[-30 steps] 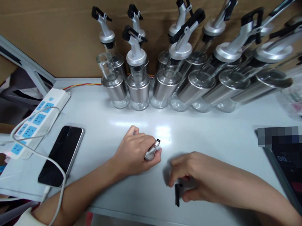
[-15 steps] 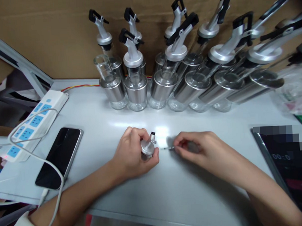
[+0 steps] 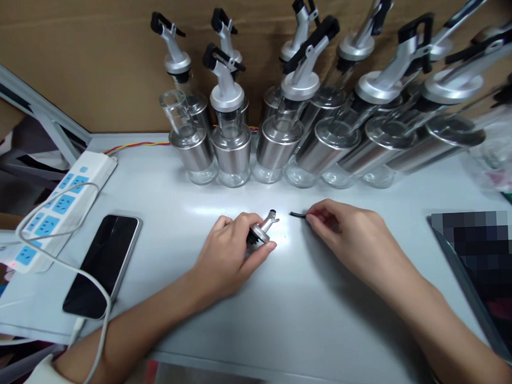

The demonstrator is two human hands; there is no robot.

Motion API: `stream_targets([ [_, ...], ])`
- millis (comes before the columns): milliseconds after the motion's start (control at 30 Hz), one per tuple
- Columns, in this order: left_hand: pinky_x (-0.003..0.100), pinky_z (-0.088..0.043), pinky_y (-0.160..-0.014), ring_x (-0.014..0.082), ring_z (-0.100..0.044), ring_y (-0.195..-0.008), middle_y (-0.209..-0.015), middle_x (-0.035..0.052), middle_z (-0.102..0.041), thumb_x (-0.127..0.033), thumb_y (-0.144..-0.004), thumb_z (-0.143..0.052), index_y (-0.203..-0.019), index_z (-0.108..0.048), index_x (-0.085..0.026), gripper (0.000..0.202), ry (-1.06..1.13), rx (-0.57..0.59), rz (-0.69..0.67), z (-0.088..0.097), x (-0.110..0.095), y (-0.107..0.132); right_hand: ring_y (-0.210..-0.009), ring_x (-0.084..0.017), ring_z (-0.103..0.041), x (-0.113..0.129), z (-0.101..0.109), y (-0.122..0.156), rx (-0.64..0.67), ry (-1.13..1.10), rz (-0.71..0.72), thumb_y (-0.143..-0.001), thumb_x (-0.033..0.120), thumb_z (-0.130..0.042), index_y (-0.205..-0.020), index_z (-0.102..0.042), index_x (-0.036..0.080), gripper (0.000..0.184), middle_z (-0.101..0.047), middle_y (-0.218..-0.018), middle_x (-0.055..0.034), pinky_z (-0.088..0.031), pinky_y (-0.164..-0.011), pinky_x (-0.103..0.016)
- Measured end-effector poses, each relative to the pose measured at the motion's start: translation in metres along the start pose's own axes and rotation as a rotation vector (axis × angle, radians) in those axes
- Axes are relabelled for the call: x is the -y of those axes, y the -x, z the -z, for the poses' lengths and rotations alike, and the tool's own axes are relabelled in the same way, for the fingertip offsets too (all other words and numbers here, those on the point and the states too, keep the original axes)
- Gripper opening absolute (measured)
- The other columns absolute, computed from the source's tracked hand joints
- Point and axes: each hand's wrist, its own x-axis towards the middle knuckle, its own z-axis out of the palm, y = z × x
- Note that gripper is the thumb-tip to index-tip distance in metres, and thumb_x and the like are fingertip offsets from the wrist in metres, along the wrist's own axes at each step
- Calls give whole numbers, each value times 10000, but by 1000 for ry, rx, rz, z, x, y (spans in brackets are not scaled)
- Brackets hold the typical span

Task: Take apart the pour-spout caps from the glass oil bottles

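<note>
My left hand (image 3: 231,252) is closed around a silver bottle pourer (image 3: 261,230), its black ribbed stopper toward my fingers and its spout tilted up to the right. No black lever shows on this spout. Between thumb and fingertips, my right hand (image 3: 348,227) pinches a thin black strip (image 3: 298,214), which points left toward the spout. A small gap separates the strip from the pourer. Behind both hands stands a front row of glass bottles with steel sleeves, such as this bottle (image 3: 231,153); one bottle (image 3: 191,155) at the left has a bare glass neck.
A white power strip (image 3: 96,170) and a phone (image 3: 102,266) with a white cable (image 3: 87,273) lie at the left. A dark tablet (image 3: 468,296) is at the right, with plastic bags (image 3: 500,153) behind it. Cardboard (image 3: 119,68) backs the table.
My left hand has turned the pourer so its spout leans right and its stopper shows. My right hand has shifted up and slightly right with the strip, now more plainly visible.
</note>
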Motion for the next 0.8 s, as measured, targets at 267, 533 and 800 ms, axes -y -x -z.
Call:
stream_targets([
  [267,289,-407,-709,151,-576,-749,-940,25,-647,-323,-930,-477,-1054,-426,-188,190,-9,16,6,0,-1,0,-565,-171,-622,1,0,-1,2,18,-77,-837,254,-555,-901,-610,188,107,-683,-672,-11,-409,-558,-262],
  [533,301,-410,-717,157,-582,-734,-935,27,-663,-323,-930,-466,-1053,-433,-186,187,14,29,40,2,-3,-1,-576,-176,-591,4,3,0,-42,136,-92,-838,322,-555,-868,-623,196,147,-653,-689,-10,-376,-558,-281],
  [800,302,-412,-727,153,-581,-742,-933,24,-664,-326,-929,-470,-1060,-429,-184,197,24,38,38,2,-2,-1,-691,-178,-600,3,0,2,-44,90,108,-816,238,-587,-859,-662,182,103,-612,-775,-18,-431,-618,-294],
])
